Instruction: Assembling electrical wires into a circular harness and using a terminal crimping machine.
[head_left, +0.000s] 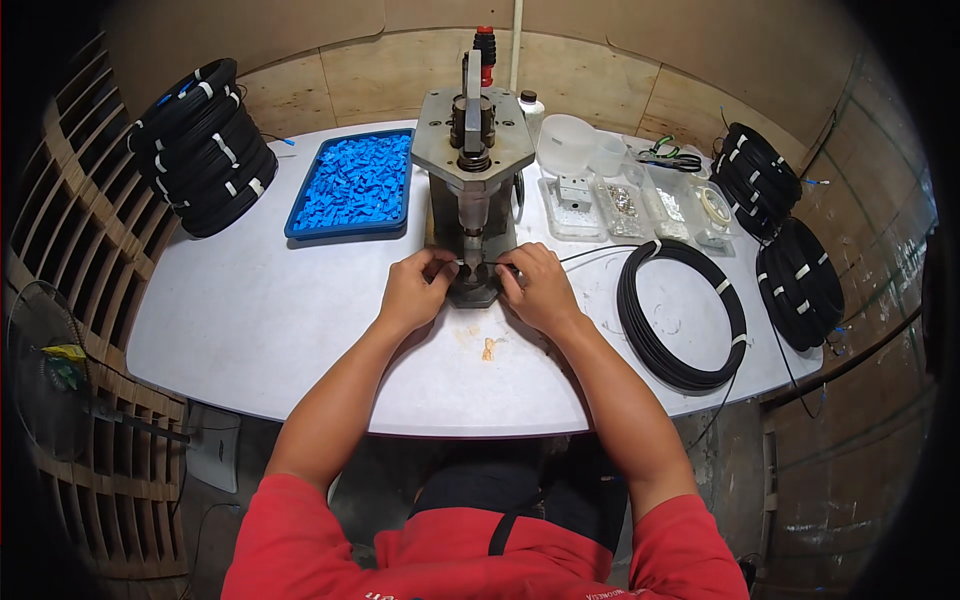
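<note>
A grey metal crimping press (pixel 474 165) stands upright at the middle of the table. At the left of its lower jaws, my left hand (pixel 415 292) is closed in a pinch; what lies between thumb and fingers is too small to make out. On the other side, my right hand (pixel 540 287) pinches a thin black cable (pixel 600 251) close to the jaws. That cable runs right to a large black cable coil (pixel 628 310) tied with white bands and lying flat. The spot between the jaws is partly hidden by my fingers.
A dark blue tray (pixel 291 232) full of small blue connector pieces sits left of the press. Stacked black coils (pixel 215 165) stand at the far left, more coils (pixel 800 285) at the right. Clear boxes (pixel 575 225) of small parts and pliers (pixel 672 160) lie at the back right.
</note>
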